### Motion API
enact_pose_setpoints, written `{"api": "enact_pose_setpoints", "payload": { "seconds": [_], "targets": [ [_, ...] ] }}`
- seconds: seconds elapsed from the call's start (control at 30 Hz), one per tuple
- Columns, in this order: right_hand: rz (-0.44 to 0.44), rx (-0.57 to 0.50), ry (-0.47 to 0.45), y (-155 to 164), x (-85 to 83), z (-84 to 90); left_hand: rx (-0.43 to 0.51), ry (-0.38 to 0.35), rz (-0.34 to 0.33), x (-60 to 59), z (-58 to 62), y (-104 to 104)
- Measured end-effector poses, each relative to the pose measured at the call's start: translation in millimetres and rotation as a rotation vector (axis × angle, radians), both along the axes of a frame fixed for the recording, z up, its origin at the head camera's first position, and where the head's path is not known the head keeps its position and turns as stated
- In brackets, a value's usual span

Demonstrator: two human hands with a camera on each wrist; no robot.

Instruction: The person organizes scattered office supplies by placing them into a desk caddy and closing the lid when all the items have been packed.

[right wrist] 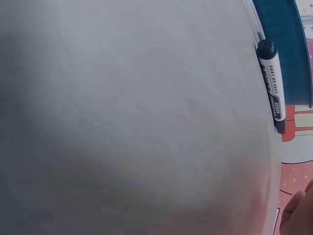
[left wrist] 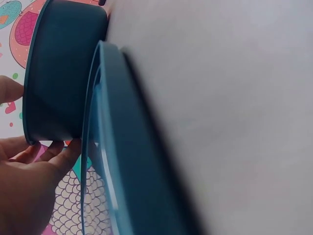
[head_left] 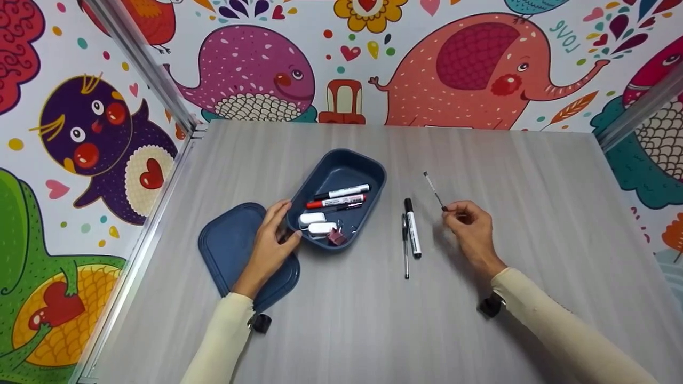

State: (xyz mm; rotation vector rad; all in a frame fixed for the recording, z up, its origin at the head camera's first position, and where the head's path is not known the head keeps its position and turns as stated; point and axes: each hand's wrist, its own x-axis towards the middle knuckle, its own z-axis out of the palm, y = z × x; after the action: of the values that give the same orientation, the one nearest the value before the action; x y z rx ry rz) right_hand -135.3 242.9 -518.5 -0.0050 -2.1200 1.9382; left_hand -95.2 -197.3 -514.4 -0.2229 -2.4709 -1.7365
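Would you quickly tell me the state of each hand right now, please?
Left hand: holding the blue box at its near-left corner.
Right hand: closed, pinching a slim pen.

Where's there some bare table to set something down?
On the table, the widest patches lie between the two sleeves and right of the right hand. A narrower strip runs between the box and the loose pen. At left, lid, left hand and box crowd together. Inside, the box's near end is packed, far end bare.
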Motion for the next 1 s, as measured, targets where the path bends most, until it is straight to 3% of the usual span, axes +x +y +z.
{"api": "enact_pose_setpoints", "payload": {
  "seconds": [0.27, 0.5, 1.0],
  "targets": [
    [-0.002, -0.056, 0.057, -3, -2.5, 0.9, 0.008, 0.006, 0.004, -1.2, -1.4, 0],
    [0.002, -0.036, 0.104, -6, -1.5, 2.1, -0.004, 0.010, 0.006, -0.1, -1.1, 0],
    [0.031, 0.017, 0.111, -12, -1.5, 10.5, 0.004, -0.003, -0.003, -0.6, -0.8, -1]
  ]
}}
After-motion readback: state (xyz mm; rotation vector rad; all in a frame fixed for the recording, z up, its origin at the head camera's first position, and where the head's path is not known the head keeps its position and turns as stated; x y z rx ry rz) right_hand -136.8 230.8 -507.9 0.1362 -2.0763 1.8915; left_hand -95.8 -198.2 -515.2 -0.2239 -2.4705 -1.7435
